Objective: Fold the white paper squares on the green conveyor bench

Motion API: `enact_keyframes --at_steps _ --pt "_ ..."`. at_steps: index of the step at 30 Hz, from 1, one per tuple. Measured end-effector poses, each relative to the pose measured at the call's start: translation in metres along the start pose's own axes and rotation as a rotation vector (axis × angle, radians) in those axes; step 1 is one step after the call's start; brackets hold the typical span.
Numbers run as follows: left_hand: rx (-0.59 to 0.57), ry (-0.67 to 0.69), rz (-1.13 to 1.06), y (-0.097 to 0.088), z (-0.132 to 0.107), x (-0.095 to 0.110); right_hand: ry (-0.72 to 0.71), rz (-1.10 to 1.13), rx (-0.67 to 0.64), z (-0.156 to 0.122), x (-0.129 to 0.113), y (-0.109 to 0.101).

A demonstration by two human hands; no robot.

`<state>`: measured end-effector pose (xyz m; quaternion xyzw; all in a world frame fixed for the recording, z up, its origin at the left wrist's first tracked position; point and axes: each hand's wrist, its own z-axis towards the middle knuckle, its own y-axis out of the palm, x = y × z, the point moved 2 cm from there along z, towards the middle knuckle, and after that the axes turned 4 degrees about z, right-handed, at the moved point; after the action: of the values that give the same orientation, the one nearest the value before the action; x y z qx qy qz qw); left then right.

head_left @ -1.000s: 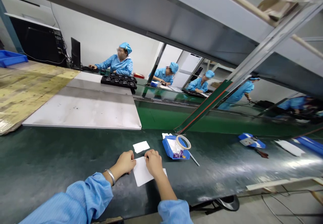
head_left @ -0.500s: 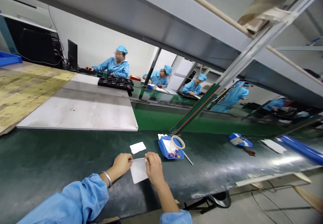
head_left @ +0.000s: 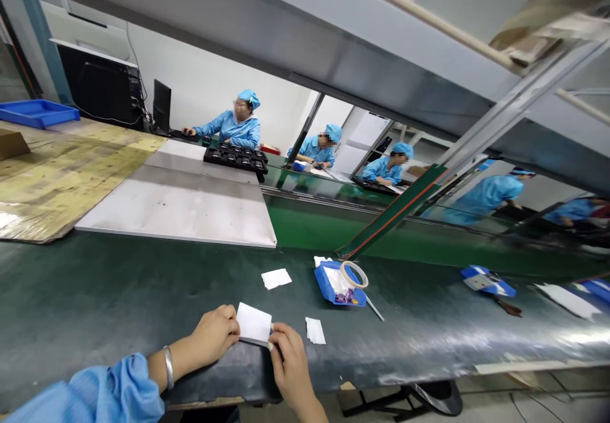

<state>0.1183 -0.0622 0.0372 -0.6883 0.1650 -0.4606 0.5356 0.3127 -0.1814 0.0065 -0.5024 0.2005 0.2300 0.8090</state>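
Closest to me, my left hand (head_left: pixel 214 334) and right hand (head_left: pixel 288 362) share one white sheet (head_left: pixel 254 323) over the near edge of the dark green desk (head_left: pixel 95 296). The left hand's fingertips are closed on the sheet's left edge; the right hand's thumb and fingers are pinched on its lower right corner. The sheet is lifted and tilted up off the desk between them. A metal bangle (head_left: pixel 168 367) sits on my left wrist, above a blue sleeve (head_left: pixel 90 394).

Just to the right of the sheet a small white slip (head_left: pixel 315 330) lies flat on the desk. A little farther off lies another white slip (head_left: pixel 276 278), and to its right a small blue tray (head_left: pixel 339 284) with a roll of tape (head_left: pixel 354 274) leaning on its far corner. Well to the right rests a second blue tray (head_left: pixel 487 281).

Beyond, a bare metal plate (head_left: pixel 181 210) lies on the desk, with a black parts tray (head_left: pixel 236 156) at its far end. Behind that, several people in blue gowns (head_left: pixel 233 129) sit at work.
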Motion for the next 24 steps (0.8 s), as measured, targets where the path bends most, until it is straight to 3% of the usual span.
enact_keyframes --at_steps 4,10,16,24 --pt "-0.024 -0.097 -0.190 0.002 -0.002 -0.005 0.130 0.130 -0.090 -0.003 -0.007 0.001" --pt "-0.023 -0.268 -0.197 -0.001 0.037 -0.009 0.311 0.155 -0.089 0.027 0.003 0.000" --pt "-0.024 -0.383 -0.165 0.005 0.053 -0.013 0.357 0.000 -0.122 0.047 0.012 0.004" --pt "-0.026 -0.404 -0.122 0.010 0.058 -0.017 0.404 -0.063 -0.150 0.056 0.015 0.006"
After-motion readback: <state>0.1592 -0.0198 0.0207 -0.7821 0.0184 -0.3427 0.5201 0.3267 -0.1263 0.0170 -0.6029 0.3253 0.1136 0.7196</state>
